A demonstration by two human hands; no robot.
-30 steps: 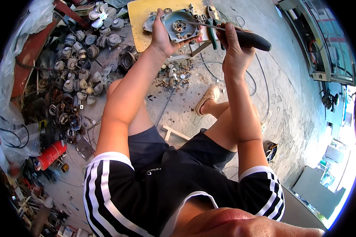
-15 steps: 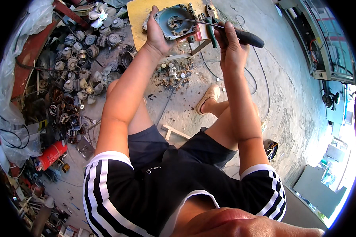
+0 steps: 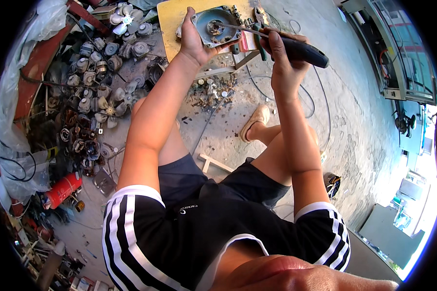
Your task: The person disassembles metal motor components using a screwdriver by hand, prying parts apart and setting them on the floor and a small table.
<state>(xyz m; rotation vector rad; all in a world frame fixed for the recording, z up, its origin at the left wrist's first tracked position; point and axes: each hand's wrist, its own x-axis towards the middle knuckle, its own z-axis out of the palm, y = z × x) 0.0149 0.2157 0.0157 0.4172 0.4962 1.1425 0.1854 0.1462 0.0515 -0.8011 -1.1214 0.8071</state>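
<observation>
The left hand (image 3: 195, 42) is clasping a round motor housing (image 3: 214, 26); the right hand (image 3: 282, 54) is gripping a screwdriver (image 3: 281, 43), its tip resting inside that housing.

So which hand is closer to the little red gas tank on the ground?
Left. The left hand grips the round motor housing, on the same side as the red tank lying far down-left. The right hand, holding the screwdriver, is farther across.
</observation>
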